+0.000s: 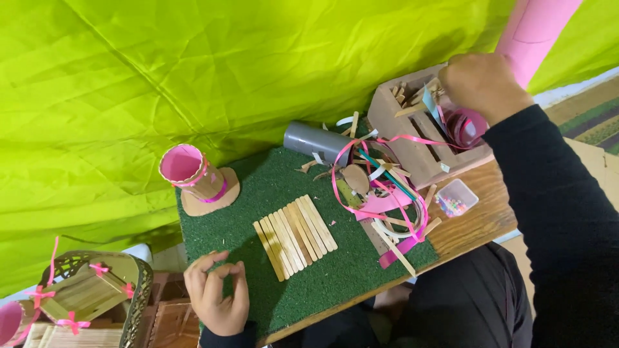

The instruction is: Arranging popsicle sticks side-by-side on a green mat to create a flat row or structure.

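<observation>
Head view, looking down on a wooden tabletop [477,222] partly covered by a green turf mat [271,193], with a bright yellow-green cloth [193,64] behind it. The left hand [217,291], at the lower left of the frame, rests at the near edge of the mat with its fingers curled in and thumb meeting the fingertips; whether it pinches anything cannot be told. Just beside it, toward the centre, lies a row of wooden craft sticks [295,236] laid side by side. The right hand [483,84], at the upper right, is closed over the contents of a small wooden crate [419,135], touching sticks and a pink ribbon spool [465,127]; what exactly it grips is hidden. Between crate and sticks sits a tangle of pink ribbon [380,193], scraps and a grey tube [316,140]. A small clear box of beads [455,197] stands near the crate. A pink-lined stick cup [193,173] stands at the mat's left side.
</observation>
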